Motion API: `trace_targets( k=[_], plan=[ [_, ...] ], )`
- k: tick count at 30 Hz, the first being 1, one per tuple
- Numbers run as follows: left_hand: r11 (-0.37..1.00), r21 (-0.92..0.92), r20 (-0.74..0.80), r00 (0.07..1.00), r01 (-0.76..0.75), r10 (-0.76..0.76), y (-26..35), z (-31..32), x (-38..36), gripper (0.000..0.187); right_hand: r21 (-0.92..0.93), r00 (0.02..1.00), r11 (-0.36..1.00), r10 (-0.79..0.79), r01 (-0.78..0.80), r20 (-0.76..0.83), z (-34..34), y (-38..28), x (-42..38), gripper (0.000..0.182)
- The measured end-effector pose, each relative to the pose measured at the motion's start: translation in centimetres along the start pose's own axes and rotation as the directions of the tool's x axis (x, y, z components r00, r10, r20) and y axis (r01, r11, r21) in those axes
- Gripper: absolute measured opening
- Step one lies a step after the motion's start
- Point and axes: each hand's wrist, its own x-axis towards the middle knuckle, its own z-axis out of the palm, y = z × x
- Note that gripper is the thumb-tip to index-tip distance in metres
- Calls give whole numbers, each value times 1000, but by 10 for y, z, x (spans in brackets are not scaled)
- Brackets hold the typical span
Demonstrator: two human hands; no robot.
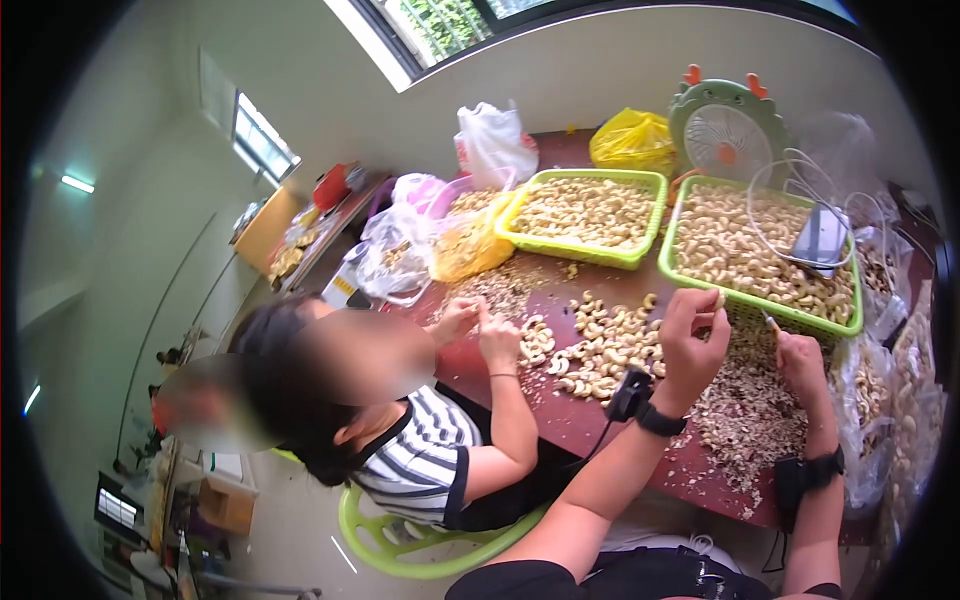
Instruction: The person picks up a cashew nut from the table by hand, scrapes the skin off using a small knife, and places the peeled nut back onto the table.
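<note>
My left hand (697, 335) is raised over the table with its fingertips pinched on a cashew nut (721, 299), mostly hidden by the fingers. Just to the right, my right hand (800, 362) is closed around a small knife (772, 325), its thin blade pointing up and left toward the nut. A gap separates the two hands. Under them lies a heap of brownish skin scraps (745, 425). Left of my left hand, a loose pile of pale cashews (605, 350) is spread on the dark red table (540, 400).
Beyond my hands stands a green basket of cashews (761, 304) with a phone (820, 240) and a white cable on it. Another full basket (590, 255), bags and a fan (725, 130) stand behind. At left sits a co-worker (420, 450), both hands near the table. Bags of nuts (868, 390) line the right.
</note>
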Motion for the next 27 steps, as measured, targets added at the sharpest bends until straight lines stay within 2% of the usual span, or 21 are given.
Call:
trace_targets(
  k=[2,3,4,5,6,7,9,10,11,13,14,15,16,18,20,22,23,24,25,26,27],
  plan=[
    [926,211,60,949,-315,309,29,-2,9,20,32,1000,999,-12,12,-3,0,-4,-1,47],
    [857,164,49,872,-489,488,40,0,21,20,24,1000,1000,-18,18,2,0,-8,-2,47],
    [778,196,11,795,-596,606,44,0,34,19,15,1000,1000,-24,23,8,-1,-10,-3,47],
    [725,346,-41,762,-596,646,45,-5,48,17,26,1000,999,-31,31,-3,-3,-10,-3,47],
    [660,547,-44,769,-515,637,29,-18,63,14,21,1000,999,-24,24,-11,-3,-13,-3,47],
    [773,525,-113,871,-356,479,9,-25,82,15,29,999,999,-30,31,-34,-3,-16,-3,47],
    [827,559,-161,971,-59,179,-20,-42,96,26,12,997,998,-64,64,-51,-3,-11,-4,47],
    [866,499,-199,977,28,83,-26,-50,91,26,7,996,998,-66,66,-63,-5,-12,-2,47],
    [872,486,-230,971,59,62,-25,-54,83,23,-32,994,996,-88,86,-65,-6,-14,-1,48],
    [831,555,-164,973,-45,162,-43,-74,68,20,-105,996,993,-66,59,-66,-7,-25,-8,49],
    [851,521,-191,980,58,50,-63,-90,57,19,-130,984,982,-152,139,-93,-5,-22,-8,49],
    [854,442,-272,948,273,-163,-69,-101,50,15,-103,988,988,-124,115,-90,-4,-23,-10,48],
    [863,412,-233,949,294,-212,-72,-111,43,17,-113,989,986,-129,120,-68,-4,-24,-11,46],
    [775,395,-225,870,493,-439,-52,-111,35,18,-157,990,983,-114,100,-85,0,-26,-14,43],
    [671,527,-116,826,522,-552,-29,-106,27,19,-148,994,986,-84,73,-71,2,-26,-14,42],
    [612,614,80,732,498,-676,-10,-103,13,20,-154,996,987,-62,51,-67,3,-30,-18,43],
    [637,655,217,706,406,-674,-11,-104,4,20,-162,996,985,-63,52,-63,4,-32,-17,43],
    [501,715,177,567,487,-805,6,-91,-2,19,-159,997,986,-53,43,-62,5,-33,-17,43],
    [600,704,338,564,381,-754,-10,-99,-18,21,-190,997,980,-68,57,-49,6,-34,-17,43],
    [582,773,385,541,254,-748,2,-87,-23,22,-222,996,972,-84,74,-37,7,-34,-17,44],
    [587,787,426,524,187,-738,0,-82,-33,21,-167,998,984,-66,61,-20,9,-33,-19,43]
  ],
)
